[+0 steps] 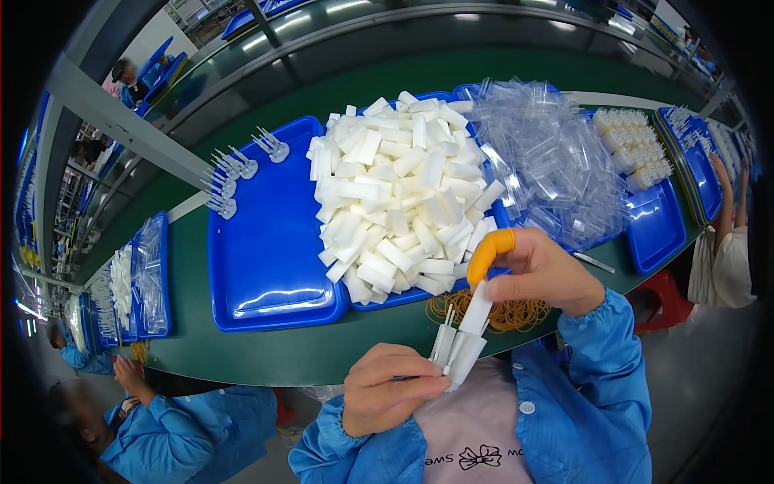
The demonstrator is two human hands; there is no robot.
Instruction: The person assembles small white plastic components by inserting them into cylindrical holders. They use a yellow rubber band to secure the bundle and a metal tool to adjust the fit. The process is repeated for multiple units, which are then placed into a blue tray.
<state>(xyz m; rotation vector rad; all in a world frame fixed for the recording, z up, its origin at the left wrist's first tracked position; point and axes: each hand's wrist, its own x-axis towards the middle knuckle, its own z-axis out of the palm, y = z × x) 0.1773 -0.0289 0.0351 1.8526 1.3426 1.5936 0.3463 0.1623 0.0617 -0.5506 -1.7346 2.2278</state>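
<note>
In front of my chest, my left hand (389,389) pinches the base of a white plastic part with thin upright prongs (443,345). A second white piece (465,357) stands beside the prongs, close to the left fingertips. My right hand (556,273), with an orange finger cot (489,252) on one finger, grips the upper end of a white rectangular block (476,310). The block's lower end meets the parts in my left hand; whether it is fitted into them I cannot tell. Behind the right hand lies a heap of tan rubber bands (516,315).
White blocks (395,194) pile high on a middle tray. Left of it, a blue tray (274,242) bears several pronged parts (228,177) along its rim. Clear plastic sleeves (548,169) heap up at right, beside bundled pale parts (633,145). A co-worker's hand (131,379) is at lower left.
</note>
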